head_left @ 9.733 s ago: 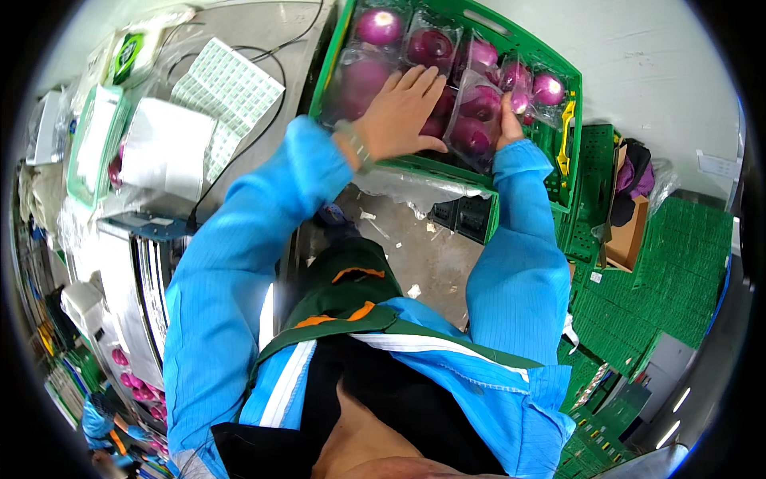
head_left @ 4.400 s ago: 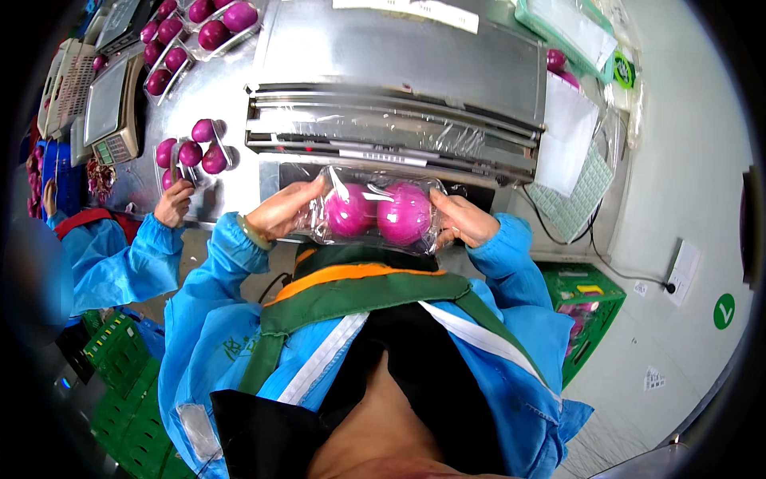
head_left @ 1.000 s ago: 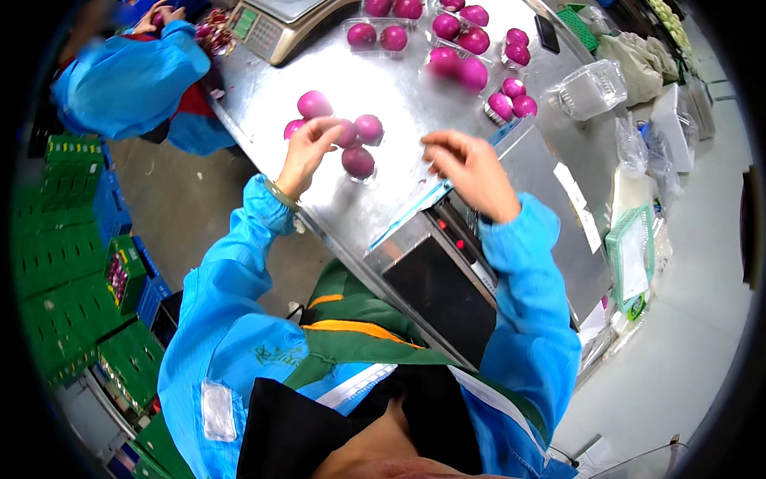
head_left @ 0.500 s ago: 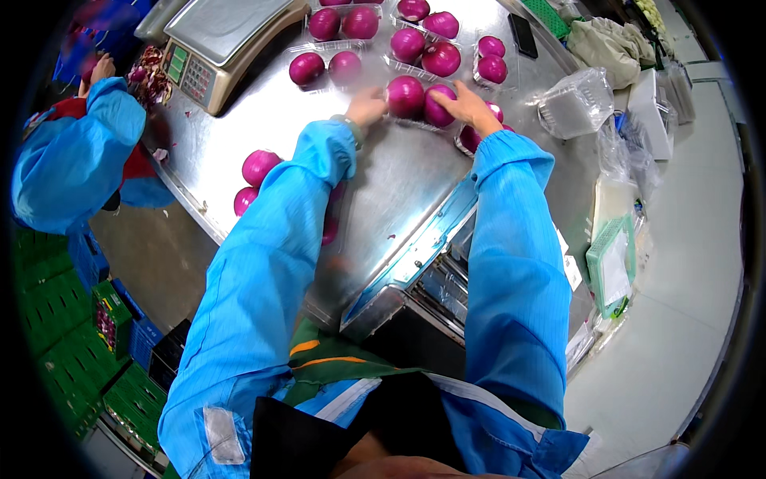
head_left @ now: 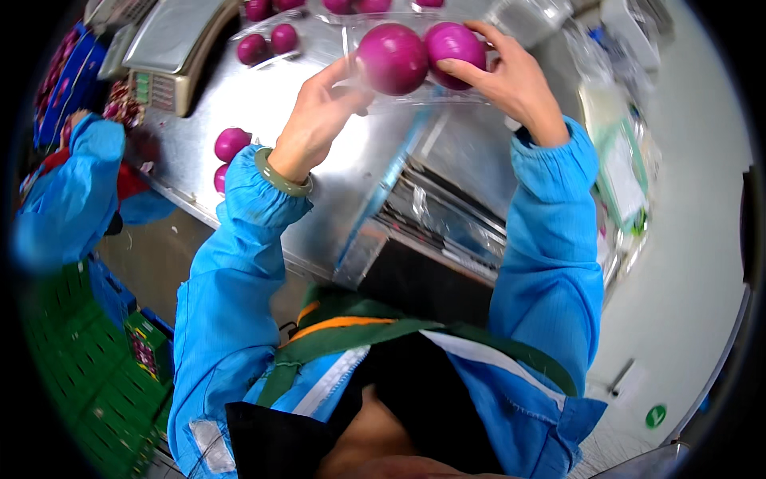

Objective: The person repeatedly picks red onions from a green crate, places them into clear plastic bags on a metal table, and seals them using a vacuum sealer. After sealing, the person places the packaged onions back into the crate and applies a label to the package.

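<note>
Two shiny red onions, a larger left one (head_left: 392, 59) and a right one (head_left: 455, 54), sit side by side in a clear plastic tray (head_left: 415, 99) raised close over the metal table. At the tray's left edge, my left hand (head_left: 317, 113) has its fingers and thumb closed on the plastic. My right hand (head_left: 517, 84) wraps the right end, its thumb and fingers round the right onion. A pale band (head_left: 281, 174) circles my left wrist.
On the metal table (head_left: 239, 104) lie two loose onions (head_left: 232, 144) and several packed trays (head_left: 269, 48) at the back. A scale (head_left: 171, 48) stands back left. Nearer me is a film-wrapping machine (head_left: 435, 215). A co-worker's blue sleeve (head_left: 76, 180) shows at left; green crates (head_left: 80, 335) are below.
The onion tray has risen off the table and come closer to me, carried between both hands. My view has shifted, and the phone at the far side has left it.
</note>
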Motion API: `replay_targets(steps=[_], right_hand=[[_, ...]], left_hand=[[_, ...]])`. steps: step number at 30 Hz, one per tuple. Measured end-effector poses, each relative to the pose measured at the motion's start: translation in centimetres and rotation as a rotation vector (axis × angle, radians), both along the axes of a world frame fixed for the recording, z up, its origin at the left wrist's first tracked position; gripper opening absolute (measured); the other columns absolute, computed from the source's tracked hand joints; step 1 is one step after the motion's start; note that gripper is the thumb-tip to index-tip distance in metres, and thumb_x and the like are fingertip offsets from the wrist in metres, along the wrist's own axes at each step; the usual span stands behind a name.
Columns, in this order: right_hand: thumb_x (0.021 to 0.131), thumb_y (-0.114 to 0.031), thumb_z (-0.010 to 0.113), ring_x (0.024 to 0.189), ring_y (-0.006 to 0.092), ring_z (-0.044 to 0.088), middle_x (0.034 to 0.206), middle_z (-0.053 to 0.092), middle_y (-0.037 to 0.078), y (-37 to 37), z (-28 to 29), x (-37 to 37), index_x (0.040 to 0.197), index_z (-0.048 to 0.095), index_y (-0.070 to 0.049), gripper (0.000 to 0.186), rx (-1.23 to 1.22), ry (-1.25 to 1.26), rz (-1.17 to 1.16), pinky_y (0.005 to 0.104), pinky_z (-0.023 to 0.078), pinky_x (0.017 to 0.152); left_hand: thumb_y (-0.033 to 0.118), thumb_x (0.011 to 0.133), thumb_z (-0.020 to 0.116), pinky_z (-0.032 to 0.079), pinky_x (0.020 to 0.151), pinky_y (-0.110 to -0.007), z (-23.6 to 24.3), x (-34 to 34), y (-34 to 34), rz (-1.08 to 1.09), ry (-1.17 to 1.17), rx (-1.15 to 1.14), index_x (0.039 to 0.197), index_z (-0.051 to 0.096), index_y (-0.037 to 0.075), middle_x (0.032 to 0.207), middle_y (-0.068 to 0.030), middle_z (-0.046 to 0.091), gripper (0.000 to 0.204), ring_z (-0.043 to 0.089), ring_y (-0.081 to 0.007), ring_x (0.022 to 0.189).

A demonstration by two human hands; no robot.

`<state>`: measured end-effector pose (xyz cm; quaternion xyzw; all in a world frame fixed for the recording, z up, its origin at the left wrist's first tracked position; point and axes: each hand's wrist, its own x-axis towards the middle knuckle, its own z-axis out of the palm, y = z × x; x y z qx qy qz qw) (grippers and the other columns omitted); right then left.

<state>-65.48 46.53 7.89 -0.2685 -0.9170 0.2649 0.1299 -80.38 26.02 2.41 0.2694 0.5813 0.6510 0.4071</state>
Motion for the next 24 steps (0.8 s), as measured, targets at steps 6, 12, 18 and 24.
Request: replay_targets(steps=[6, 12, 18, 24], right_hand=[[0.068, -0.045, 0.081, 0.107, 0.0354, 0.059, 0.112, 0.060, 0.021, -4.1, -0.1, 19.5, 0.125, 0.058, -0.006, 0.073, -0.105, -0.049, -0.403, 0.0391, 0.047, 0.090], [0.074, -0.044, 0.077, 0.096, 0.0309, 0.061, 0.114, 0.060, 0.020, -7.3, -2.7, 27.9, 0.125, 0.057, -0.004, 0.068, -0.259, 0.039, -0.572, 0.0383, 0.048, 0.084], [0.078, -0.039, 0.073, 0.074, 0.0292, 0.059, 0.084, 0.066, 0.011, -12.9, -5.2, 37.7, 0.092, 0.065, -0.005, 0.038, 0.143, -0.183, -0.725, 0.0413, 0.045, 0.066], [0.085, -0.019, 0.068, 0.069, 0.0121, 0.055, 0.079, 0.064, 0.004, -13.1, -7.8, 35.8, 0.094, 0.063, -0.002, 0.020, -0.665, 0.330, -0.819, 0.0273, 0.042, 0.063]], left_hand=[[-0.002, 0.083, 0.063, 0.047, 0.076, -0.024, -0.9, 12.8, 3.0, -0.458, -0.125, -0.010, 0.137, 0.045, 0.001, 0.107, -0.0021, 0.062, 0.057, 0.055, -0.0081, 0.085], [0.006, 0.088, 0.062, 0.049, 0.078, -0.025, -2.3, 16.3, 4.3, -0.651, 0.070, -0.165, 0.137, 0.046, 0.000, 0.109, -0.0051, 0.061, 0.052, 0.056, -0.0099, 0.085], [0.019, 0.086, 0.069, 0.054, 0.073, -0.029, 1.5, 15.2, -2.9, -0.346, 1.035, -0.380, 0.104, 0.063, -0.004, 0.089, -0.0169, 0.070, 0.030, 0.069, -0.0229, 0.079], [0.010, 0.080, 0.073, 0.051, 0.066, -0.028, -2.5, 15.9, -3.0, -0.328, 0.623, -0.275, 0.107, 0.060, -0.002, 0.077, -0.0100, 0.068, 0.033, 0.067, -0.0177, 0.071]])
